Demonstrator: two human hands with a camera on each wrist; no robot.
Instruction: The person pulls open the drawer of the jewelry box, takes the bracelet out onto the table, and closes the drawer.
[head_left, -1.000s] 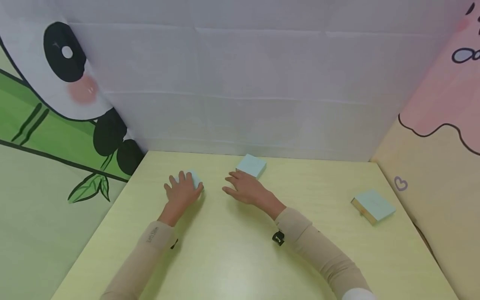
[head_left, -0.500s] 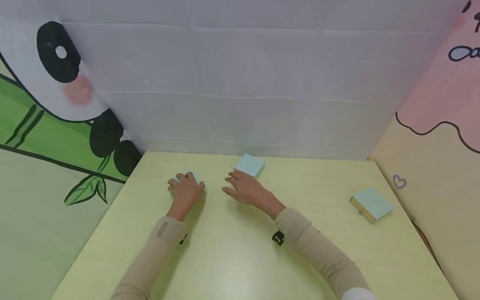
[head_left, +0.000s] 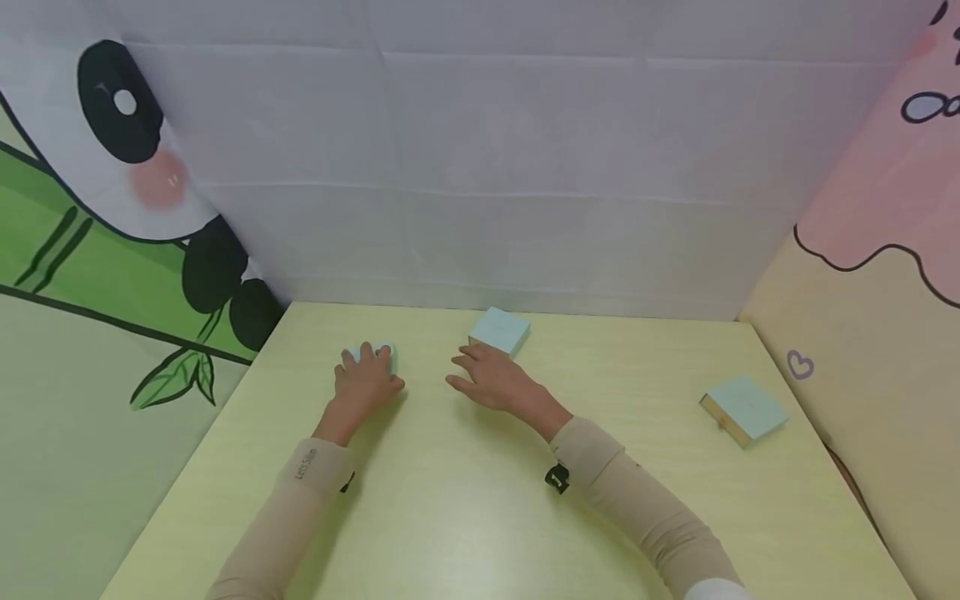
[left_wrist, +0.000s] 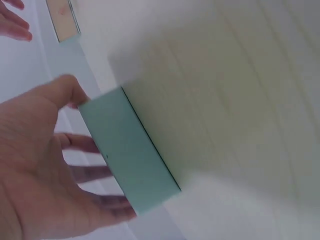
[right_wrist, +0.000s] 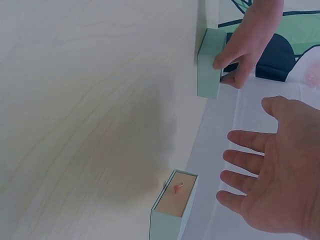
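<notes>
In the head view my left hand (head_left: 363,385) lies over a small light-blue box (head_left: 393,358) at the left rear of the table. Seen from the left wrist, its thumb is at one corner of that box (left_wrist: 131,152), while the fingers reach the opposite end and far face. My right hand (head_left: 491,377) hovers with fingers spread and holds nothing. Just beyond it, a second light-blue box (head_left: 504,329) lies near the back edge, partly covered by the fingers in the head view. A tan framed side with a small reddish mark shows on this box (right_wrist: 175,195) from the right wrist.
A third light-blue box (head_left: 745,408) with a tan side lies at the table's right. The pale yellow table (head_left: 465,500) meets a white cloth backdrop (head_left: 510,192) behind. Cartoon-printed panels stand at left (head_left: 82,400) and right (head_left: 885,375).
The box under my left hand has turned a little and shifted slightly left. Its fingers bent over the box, then spread again. The right hand has stayed nearly still.
</notes>
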